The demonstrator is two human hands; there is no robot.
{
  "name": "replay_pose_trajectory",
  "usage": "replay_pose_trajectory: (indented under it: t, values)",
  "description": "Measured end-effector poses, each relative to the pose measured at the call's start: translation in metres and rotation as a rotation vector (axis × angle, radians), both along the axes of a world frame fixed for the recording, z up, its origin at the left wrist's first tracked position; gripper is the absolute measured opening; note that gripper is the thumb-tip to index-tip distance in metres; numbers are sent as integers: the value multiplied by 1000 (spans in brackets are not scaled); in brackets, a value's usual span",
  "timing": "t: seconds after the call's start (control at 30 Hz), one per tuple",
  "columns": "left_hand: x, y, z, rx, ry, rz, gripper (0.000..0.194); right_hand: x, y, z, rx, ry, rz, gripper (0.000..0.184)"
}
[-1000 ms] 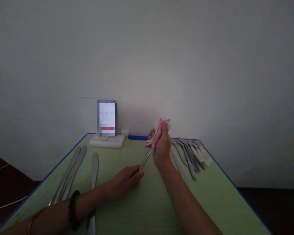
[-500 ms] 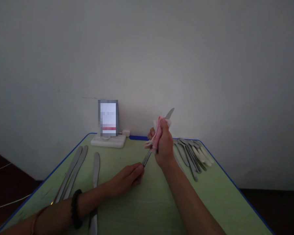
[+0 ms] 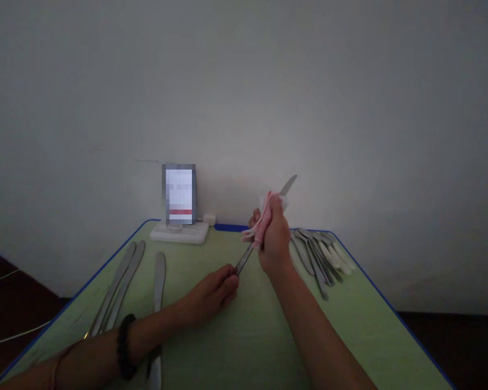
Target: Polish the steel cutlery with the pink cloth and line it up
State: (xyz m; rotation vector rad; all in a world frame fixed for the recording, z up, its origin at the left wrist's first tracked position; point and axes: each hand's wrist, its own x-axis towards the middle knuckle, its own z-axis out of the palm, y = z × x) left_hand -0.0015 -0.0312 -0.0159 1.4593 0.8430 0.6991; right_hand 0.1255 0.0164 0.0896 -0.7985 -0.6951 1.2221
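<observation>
The left hand [image 3: 212, 291] had its grip on the handle of a knife [image 3: 244, 260] above the middle of the surface [image 3: 236, 352], while the right hand [image 3: 277, 241] kept its own clenched on a pink cloth [image 3: 263, 225] around the blade, the bare tip slanting up past the far edge. I judged this knife's wiping under way, unfinished. Three more knives [image 3: 159, 276] lay toward the left edge and a cutlery pile [image 3: 318, 276] near the far right corner; which were wiped and which remained, I could not tell.
</observation>
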Motion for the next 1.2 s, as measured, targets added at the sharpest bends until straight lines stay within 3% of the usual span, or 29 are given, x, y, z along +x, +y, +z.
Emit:
replay_pose_trajectory:
  t: [0.2,0.37,0.7,0.83,0.97,1.2]
  values:
    - [4,-1,4,-25,-58,60,48,-17,-3,-17,-80,-129,142,50]
    - [2,-1,0,28,-100,53,42,-23,-8,-20,-114,-115,131,47]
    - [-4,-3,8,154,120,-82,43,13,-3,18,-14,-16,-46,40]
    - [-6,-1,5,167,109,-101,47,26,-2,27,47,41,-135,35]
    - [-8,-1,1,152,109,-107,46,24,0,23,48,35,-130,36]
    - [-5,-3,4,140,94,-76,43,2,-2,4,-24,0,40,41]
